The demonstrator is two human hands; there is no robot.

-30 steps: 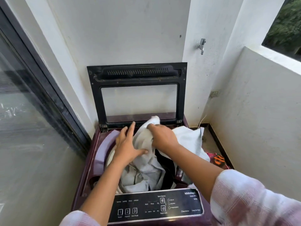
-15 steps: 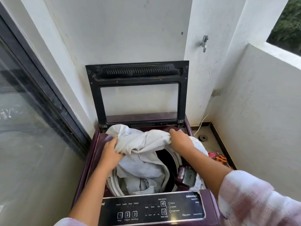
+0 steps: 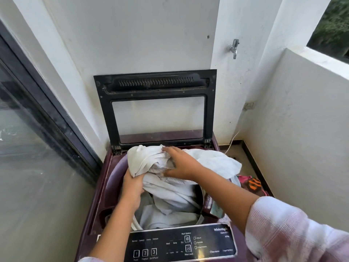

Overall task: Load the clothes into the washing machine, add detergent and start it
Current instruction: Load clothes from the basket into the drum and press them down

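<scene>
The left hand [image 3: 133, 188] grips the white cloth [image 3: 143, 161] from below, fingers curled into its left fold. The right hand [image 3: 181, 164] clasps the bunched top, fingers laid over it, thumb beneath. From both grips the cloth hangs into the washing machine [image 3: 109, 186] drum [image 3: 198, 195]. Part of it drapes over the rim, right of the right hand.
</scene>
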